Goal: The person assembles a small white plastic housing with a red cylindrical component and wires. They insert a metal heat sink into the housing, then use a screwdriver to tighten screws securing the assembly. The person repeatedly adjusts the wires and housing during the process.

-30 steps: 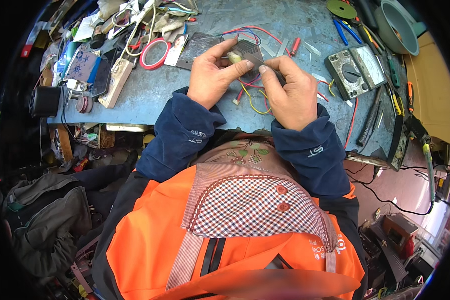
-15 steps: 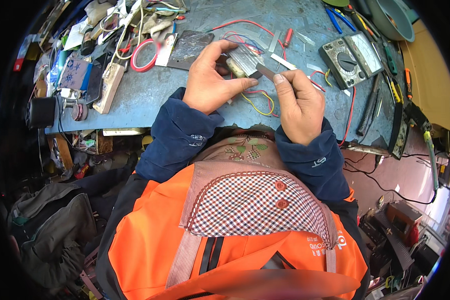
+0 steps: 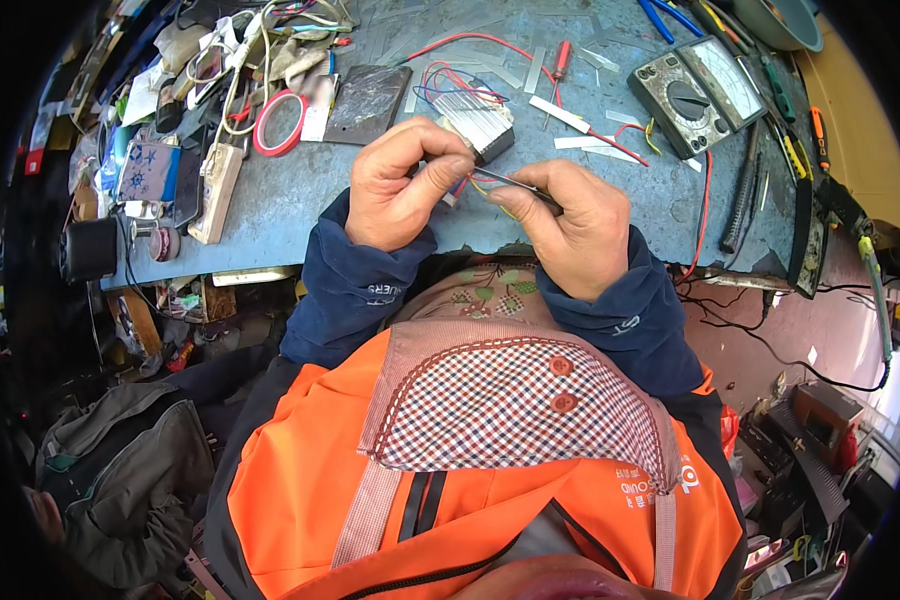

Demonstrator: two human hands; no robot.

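Observation:
In front of me a thin dark metal strip (image 3: 507, 181) is seen nearly edge-on, held between my two hands. My right hand (image 3: 582, 225) is closed on its right end, thumb below and fingers above. Thumb and index finger of my left hand (image 3: 400, 185) pinch at its left end, where the tip is hidden. Just beyond my hands a small transformer (image 3: 478, 125) with a silvery laminated core rests on the blue bench, touched by neither hand. Thin red and blue wires (image 3: 460, 82) loop behind it, and a yellow wire (image 3: 506, 208) passes below the strip.
An analog multimeter (image 3: 695, 95) lies to the right, near a red-handled screwdriver (image 3: 562, 62) and loose metal strips (image 3: 536, 72). At left are a dark plate (image 3: 368, 105), a roll of red tape (image 3: 281, 123) and a wooden-looking block (image 3: 216, 195). Pliers (image 3: 670, 15) lie at the far edge.
My left hand has left the transformer, which now sits on the bench, and has moved to the strip's end. My right hand has drawn the strip nearer and turned it edge-on.

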